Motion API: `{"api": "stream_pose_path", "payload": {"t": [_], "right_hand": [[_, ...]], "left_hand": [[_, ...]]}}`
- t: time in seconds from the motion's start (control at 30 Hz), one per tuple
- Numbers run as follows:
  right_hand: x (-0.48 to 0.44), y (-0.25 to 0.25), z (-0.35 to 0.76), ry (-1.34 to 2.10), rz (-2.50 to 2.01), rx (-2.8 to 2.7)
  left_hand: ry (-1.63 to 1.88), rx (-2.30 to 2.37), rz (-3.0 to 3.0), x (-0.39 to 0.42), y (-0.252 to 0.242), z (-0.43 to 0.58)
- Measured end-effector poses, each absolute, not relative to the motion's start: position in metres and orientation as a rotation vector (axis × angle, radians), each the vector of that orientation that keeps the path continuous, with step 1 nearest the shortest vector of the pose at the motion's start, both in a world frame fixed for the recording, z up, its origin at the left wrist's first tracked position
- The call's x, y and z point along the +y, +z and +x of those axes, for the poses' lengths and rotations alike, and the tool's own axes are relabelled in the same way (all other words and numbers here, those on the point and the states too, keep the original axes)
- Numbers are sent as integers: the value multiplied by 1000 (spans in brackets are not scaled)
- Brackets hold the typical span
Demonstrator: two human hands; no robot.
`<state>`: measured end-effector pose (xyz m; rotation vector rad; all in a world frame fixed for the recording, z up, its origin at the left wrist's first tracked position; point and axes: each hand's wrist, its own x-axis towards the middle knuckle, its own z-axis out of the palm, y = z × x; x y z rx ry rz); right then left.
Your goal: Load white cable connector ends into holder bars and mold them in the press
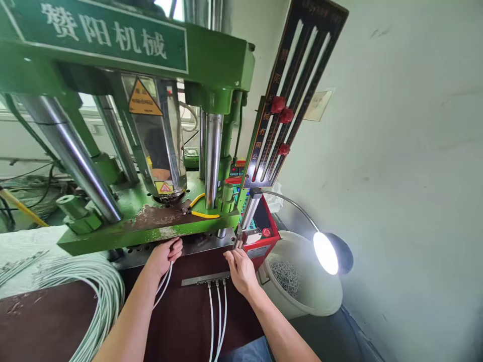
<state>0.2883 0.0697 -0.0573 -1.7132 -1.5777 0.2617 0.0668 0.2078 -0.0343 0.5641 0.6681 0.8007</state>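
My left hand (pixel 165 255) pinches white cables (pixel 168 278) at the press's (pixel 151 232) front edge, probably keeping their ends lined up; my right hand (pixel 243 271) curls nearby, grip unclear.

Lit lamp (pixel 332 253) beside pale wall (pixel 407 166)

Curves down, held at the top, as two thin white strands (pixel 166 284), and to their right lies nearly crosswise as a slim grey metal bar (pixel 196 280) with three white cables (pixel 212 322) running from its near edge.
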Motion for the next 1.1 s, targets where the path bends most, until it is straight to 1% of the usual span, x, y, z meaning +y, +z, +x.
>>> {"api": "stream_pose_path", "payload": {"t": [0.23, 0.57, 1.1], "right_hand": [[71, -64, 292, 304, -1723, -1560], [70, -67, 293, 338, -1734, -1552], [67, -64, 291, 339, -1724, -1561]], "left_hand": [[794, 623, 562, 213, -52, 63], [823, 571, 567, 214, -63, 63], [847, 583, 579, 206, -43, 68]]}}
